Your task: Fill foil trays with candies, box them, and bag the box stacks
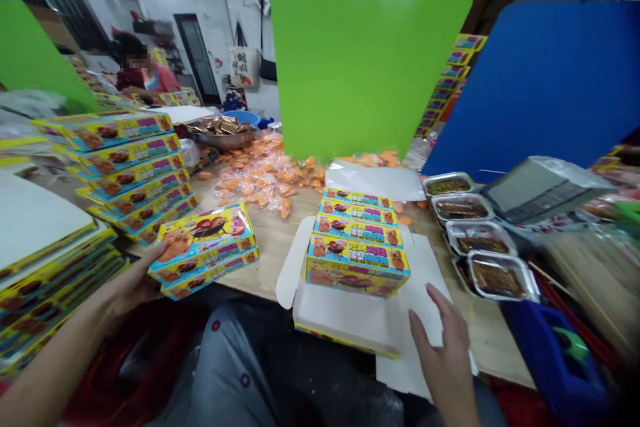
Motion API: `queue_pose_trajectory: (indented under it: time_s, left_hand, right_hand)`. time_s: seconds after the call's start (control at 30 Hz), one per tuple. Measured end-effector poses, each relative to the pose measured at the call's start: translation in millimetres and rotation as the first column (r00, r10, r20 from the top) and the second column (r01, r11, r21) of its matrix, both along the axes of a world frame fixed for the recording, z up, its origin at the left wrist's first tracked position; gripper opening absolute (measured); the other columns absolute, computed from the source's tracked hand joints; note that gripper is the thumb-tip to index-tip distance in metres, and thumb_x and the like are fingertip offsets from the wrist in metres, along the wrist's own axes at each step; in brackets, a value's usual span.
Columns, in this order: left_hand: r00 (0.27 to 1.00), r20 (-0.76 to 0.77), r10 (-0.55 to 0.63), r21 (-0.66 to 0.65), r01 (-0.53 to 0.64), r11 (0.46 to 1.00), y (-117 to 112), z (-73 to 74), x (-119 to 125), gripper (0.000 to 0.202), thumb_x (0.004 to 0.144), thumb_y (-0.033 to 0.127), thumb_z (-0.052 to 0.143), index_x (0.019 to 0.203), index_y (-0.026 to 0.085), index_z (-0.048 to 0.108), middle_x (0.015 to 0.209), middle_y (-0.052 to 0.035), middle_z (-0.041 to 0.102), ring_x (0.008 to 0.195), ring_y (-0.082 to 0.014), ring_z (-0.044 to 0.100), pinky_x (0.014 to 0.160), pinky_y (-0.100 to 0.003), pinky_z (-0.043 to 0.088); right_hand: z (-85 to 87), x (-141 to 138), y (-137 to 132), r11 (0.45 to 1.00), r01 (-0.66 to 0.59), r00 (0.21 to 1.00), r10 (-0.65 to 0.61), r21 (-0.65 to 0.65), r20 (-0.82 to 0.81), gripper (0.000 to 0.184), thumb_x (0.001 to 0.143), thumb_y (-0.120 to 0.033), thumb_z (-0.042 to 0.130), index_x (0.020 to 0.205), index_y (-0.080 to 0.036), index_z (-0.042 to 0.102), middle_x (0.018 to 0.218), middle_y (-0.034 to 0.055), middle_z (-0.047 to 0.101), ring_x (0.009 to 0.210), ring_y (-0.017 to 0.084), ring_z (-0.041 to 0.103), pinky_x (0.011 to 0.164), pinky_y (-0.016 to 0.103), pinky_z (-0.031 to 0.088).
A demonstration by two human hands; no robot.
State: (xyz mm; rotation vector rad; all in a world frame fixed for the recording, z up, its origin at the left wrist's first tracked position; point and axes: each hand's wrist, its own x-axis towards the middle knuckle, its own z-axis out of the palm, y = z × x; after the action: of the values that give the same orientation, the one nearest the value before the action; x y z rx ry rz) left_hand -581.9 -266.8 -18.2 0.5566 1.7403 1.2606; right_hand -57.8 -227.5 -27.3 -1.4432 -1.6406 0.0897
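My left hand (139,283) grips the near left end of two stacked small printed boxes (207,240), yellow and blue with pictures on them. The pair is held at the table's front edge. In front of me lies an open display carton (345,330) with a white inside. Several small boxes of the same print (356,250) stand in a row in its far part, and its near part shows bare white. My right hand (447,343) hovers over the carton's white side flap, thumb and fingers apart, holding nothing.
Filled display cartons are stacked (130,167) at left. Small orange wrapped packets (265,170) lie in a heap beyond, near a metal bowl (225,137). Foil trays (500,277) and a blue tape dispenser (555,353) are at right. Green (365,73) and blue (545,87) panels stand behind. A person (150,73) sits far left.
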Motion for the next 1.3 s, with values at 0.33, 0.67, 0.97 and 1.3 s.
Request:
queue_pose_trajectory:
  time_s: [0.33, 0.67, 0.97, 1.3]
  left_hand:
    - [0.882, 0.471, 0.034, 0.001, -0.039, 0.999, -23.9, 11.3, 29.3, 0.047, 0.076, 0.043, 0.064, 0.115, 0.017, 0.056, 0.086, -0.0075, 0.073, 0.075, -0.028, 0.07, 0.072, -0.045, 0.055]
    - [0.85, 0.489, 0.196, 0.039, -0.246, 0.968, -109.0, 7.5, 70.3, 0.092, 0.048, 0.033, 0.083, 0.13, 0.019, 0.045, 0.085, -0.0072, 0.075, 0.08, -0.0331, 0.069, 0.074, -0.041, 0.058]
    - [0.842, 0.491, -0.224, 0.391, 0.016, 0.92, -87.4, 3.8, 170.6, 0.099, 0.052, 0.073, 0.066, 0.138, 0.033, 0.035, 0.126, -0.0071, 0.059, 0.115, -0.0373, 0.054, 0.087, -0.05, 0.051]
    - [0.778, -0.067, -0.625, 0.609, 0.528, 0.591, 19.0, -13.3, 241.1, 0.067, 0.076, 0.041, 0.067, 0.135, 0.022, 0.041, 0.135, -0.0099, 0.05, 0.12, -0.0302, 0.049, 0.099, -0.04, 0.041]
  right_hand:
    - [16.0, -9.3, -6.9, 0.968, -0.081, 0.978, 0.031, -0.237, -0.208, 0.046, 0.076, -0.053, 0.053, 0.112, -0.025, 0.056, 0.118, 0.0087, 0.058, 0.102, 0.027, 0.055, 0.082, 0.042, 0.048]
    - [69.0, -155.8, -16.5, 0.401, -0.796, 0.589, 0.339, -0.453, -0.734, 0.071, 0.075, -0.056, 0.06, 0.133, -0.022, 0.04, 0.135, 0.0117, 0.048, 0.122, 0.025, 0.046, 0.098, 0.041, 0.041]
    - [93.5, -110.3, -42.3, 0.488, -0.836, 0.387, 0.196, -0.252, -0.901, 0.073, 0.062, -0.03, 0.077, 0.123, -0.025, 0.04, 0.113, 0.0056, 0.064, 0.101, 0.024, 0.061, 0.087, 0.039, 0.05]
    - [51.8, 11.1, -44.0, 0.851, -0.497, 0.404, 0.053, -0.171, -0.913, 0.094, 0.045, -0.031, 0.086, 0.127, -0.024, 0.041, 0.093, 0.007, 0.069, 0.08, 0.026, 0.066, 0.068, 0.037, 0.056]
